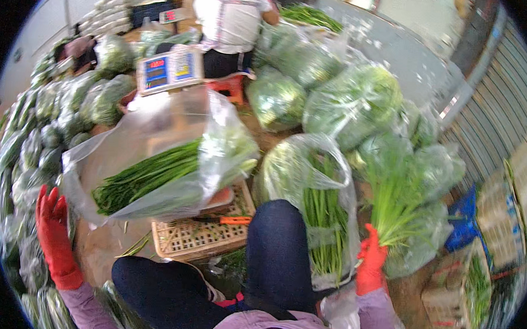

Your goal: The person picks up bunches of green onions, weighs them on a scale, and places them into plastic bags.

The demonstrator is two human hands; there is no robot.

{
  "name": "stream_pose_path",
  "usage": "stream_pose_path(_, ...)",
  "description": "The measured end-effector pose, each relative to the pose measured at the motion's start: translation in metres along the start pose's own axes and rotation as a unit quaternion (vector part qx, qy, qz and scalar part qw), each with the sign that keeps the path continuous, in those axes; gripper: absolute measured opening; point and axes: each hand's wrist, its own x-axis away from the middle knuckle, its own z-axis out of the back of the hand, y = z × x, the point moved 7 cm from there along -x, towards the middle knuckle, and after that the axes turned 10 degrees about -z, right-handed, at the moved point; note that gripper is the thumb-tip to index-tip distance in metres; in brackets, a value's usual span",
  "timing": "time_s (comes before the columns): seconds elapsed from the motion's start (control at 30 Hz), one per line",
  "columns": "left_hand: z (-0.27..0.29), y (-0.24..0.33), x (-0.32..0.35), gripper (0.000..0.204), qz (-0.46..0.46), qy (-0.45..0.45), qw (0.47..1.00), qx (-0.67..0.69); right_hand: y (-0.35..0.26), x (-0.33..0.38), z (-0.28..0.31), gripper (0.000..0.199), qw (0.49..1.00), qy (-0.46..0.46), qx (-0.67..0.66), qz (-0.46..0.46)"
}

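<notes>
My left hand (pixel 57 235), in a red glove, is raised at the left with its fingers apart and nothing in it. Close beside it, a clear plastic bag (pixel 156 126) lies with its mouth toward me and a bundle of long green stalks (pixel 153 172) inside. At the right, my right hand (pixel 371 264), also red-gloved, is closed at the lower end of a bunch of thin green leafy stalks (pixel 389 198), whose tips fan upward and look blurred. Between that hand and my knee, another clear bag (pixel 269 171) holds long green stems (pixel 323 230).
A scale display (pixel 160 72) stands behind the bag. An orange-handled knife (pixel 235 220) rests on a beige plastic crate (pixel 200 239). Filled vegetable bags (pixel 353 103) crowd both sides. A person (pixel 230 21) sits ahead, facing away. More crates (pixel 450 294) stand at right.
</notes>
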Motion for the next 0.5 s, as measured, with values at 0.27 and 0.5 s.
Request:
stream_pose_path(0.27,-0.033,-0.005,0.003,0.045,-0.006,-0.033,0.999,0.008,0.171,-0.007,0.037,0.031,0.919,-0.155,0.095,-0.350)
stream_pose_path(0.5,-0.047,0.026,0.012,0.039,-0.084,-0.019,0.992,-0.096,0.050,-0.008,-0.020,0.050,0.680,-0.090,0.724,0.073)
